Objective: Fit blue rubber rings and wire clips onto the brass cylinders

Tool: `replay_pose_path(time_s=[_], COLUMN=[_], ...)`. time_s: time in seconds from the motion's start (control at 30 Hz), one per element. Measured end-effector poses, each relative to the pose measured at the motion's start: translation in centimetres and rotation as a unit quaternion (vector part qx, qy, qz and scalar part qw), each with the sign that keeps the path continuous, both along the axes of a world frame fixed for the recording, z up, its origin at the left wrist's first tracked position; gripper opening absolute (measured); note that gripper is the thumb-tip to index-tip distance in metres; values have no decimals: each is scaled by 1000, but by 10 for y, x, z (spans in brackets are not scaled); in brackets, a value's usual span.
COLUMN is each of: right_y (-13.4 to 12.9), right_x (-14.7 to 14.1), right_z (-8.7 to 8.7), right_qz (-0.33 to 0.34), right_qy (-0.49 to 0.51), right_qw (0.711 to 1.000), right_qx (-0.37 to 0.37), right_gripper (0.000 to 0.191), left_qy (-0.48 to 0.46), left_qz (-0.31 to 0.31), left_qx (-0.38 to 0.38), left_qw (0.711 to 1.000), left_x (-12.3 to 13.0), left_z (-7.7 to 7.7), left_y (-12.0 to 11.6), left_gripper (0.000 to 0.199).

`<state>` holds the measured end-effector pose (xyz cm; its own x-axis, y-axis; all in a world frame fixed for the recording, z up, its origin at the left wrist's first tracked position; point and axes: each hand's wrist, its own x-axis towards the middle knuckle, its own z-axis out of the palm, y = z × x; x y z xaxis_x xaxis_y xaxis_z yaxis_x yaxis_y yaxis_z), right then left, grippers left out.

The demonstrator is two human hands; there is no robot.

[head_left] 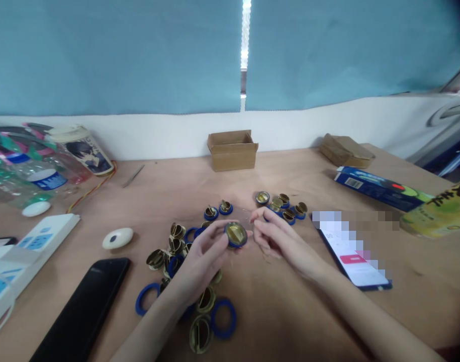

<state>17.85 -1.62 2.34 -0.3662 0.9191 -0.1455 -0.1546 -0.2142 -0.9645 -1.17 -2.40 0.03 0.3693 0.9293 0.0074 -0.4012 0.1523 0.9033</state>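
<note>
My left hand [207, 251] grips a round brass-coloured metal piece with a blue ring [236, 235] around its edge, held above the table between thumb and fingers. Close to its right, my right hand [273, 234] is closed, fingertips pressed together; whatever they may hold is too small to make out. Below and left of my left hand lies a pile of brass-coloured round pieces [200, 334] and loose blue rings [224, 318], partly hidden by my forearm. Beyond my right hand sit several pieces with blue rings [300, 209]; two similar ones [225, 206] lie beyond my left hand.
A small cardboard box [234, 156] stands at the back by the wall. On the left are a black phone [84, 306], a white oval object [117, 238], a power strip [33, 251] and plastic bottles [44, 173]. Rightward lie a lit phone [350, 256] and a blue box [376, 188].
</note>
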Motion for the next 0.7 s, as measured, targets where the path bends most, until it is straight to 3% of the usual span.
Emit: replay_pose_path(time_s=[0.17,0.37,0.53,0.7], right_y=[5,7,8,2], right_x=[-1,-7,-8,-9], right_z=[-4,-14,-20,-25], right_qz=[-71,-88,-91,-110], right_qy=[-14,-38,-41,-94], right_qw=[997,995,995,982], right_qx=[20,0,4,123], right_gripper=[24,23,23,18], left_qy=[-66,-76,88,238], left_qz=[-11,14,90,150], left_qx=[-50,-65,49,202], left_qw=[997,995,991,938], left_x=[-3,-3,-3,0], left_z=[-2,-4,-1,-7], left_y=[6,4,3,2], left_gripper=[34,30,33,44])
